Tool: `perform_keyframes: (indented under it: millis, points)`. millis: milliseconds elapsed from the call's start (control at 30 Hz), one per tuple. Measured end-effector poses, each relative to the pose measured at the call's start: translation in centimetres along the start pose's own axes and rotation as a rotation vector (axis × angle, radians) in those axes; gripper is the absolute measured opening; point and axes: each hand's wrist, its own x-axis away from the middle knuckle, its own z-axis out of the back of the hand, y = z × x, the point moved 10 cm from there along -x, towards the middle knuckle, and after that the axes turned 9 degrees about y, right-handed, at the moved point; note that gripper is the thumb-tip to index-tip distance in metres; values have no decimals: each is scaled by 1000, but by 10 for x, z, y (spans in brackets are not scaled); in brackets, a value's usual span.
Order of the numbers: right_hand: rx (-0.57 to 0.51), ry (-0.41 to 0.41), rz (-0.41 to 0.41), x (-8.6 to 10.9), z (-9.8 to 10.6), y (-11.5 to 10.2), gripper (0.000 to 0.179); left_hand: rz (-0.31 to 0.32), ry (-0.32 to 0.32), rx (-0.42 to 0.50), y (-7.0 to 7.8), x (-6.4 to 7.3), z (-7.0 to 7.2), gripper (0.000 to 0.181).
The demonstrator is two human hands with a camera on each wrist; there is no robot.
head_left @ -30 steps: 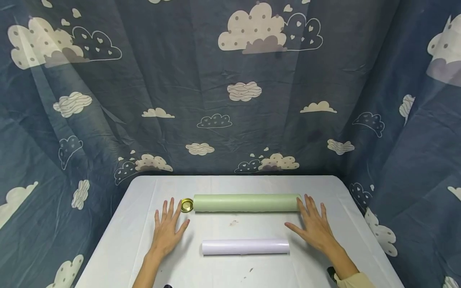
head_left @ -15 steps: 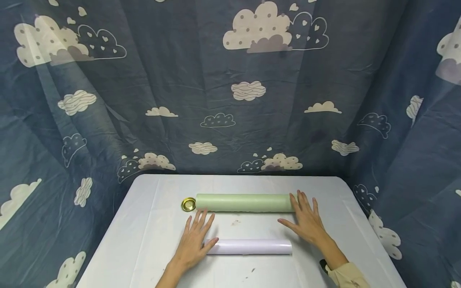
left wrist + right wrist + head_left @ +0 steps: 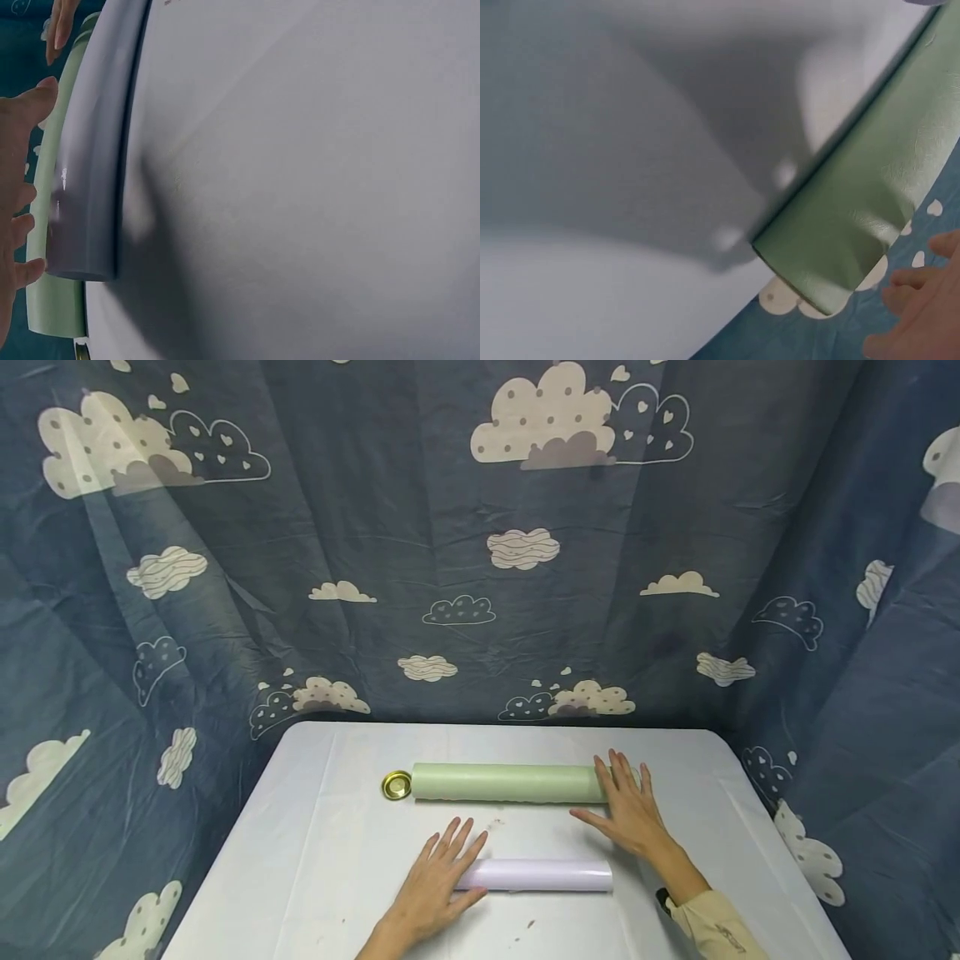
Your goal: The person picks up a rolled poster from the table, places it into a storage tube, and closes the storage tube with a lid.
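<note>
A pale green roll (image 3: 510, 783) lies crosswise toward the back of the white table. Nearer the person lies a shorter, glossy lilac roll (image 3: 547, 875). My left hand (image 3: 431, 889), fingers spread, is over the left end of the lilac roll and hides it in the head view. Over the green roll's right end is my right hand (image 3: 633, 818), its fingers extended and thumb out to the left. In the right wrist view a gap shows between the right fingers (image 3: 911, 289) and the green roll (image 3: 862, 180); whether the left hand touches the lilac roll (image 3: 94, 150) I cannot tell.
A small round gold lid or tin (image 3: 396, 785) sits by the green roll's left end. The white table (image 3: 352, 852) has a few small brownish marks. Behind and beside it hangs a dark blue cloth (image 3: 420, 568) printed with clouds.
My left hand has moved right and toward the person, from beside the gold round piece to the lilac roll. My right hand has shifted slightly left over the green roll's end.
</note>
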Motion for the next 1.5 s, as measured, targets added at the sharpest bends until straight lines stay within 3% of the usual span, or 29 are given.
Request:
perform_keyframes:
  millis: [267, 667, 933, 1133, 1500]
  points:
    - [12, -16, 39, -12, -10, -6, 109, -14, -21, 2, 12, 4, -6, 74]
    - [10, -76, 61, -29, -30, -12, 102, -122, 76, -87, 22, 12, -8, 63]
    - [-29, -59, 177, -26, -34, -15, 85, -171, 145, -109, 23, 17, -6, 64]
    - [-47, -31, 262, -23, -33, -17, 78, -176, 149, -107, 20, 17, -10, 91]
    - [-18, 10, 343, -19, -34, -16, 80, -165, 133, -102, 17, 18, -13, 76]
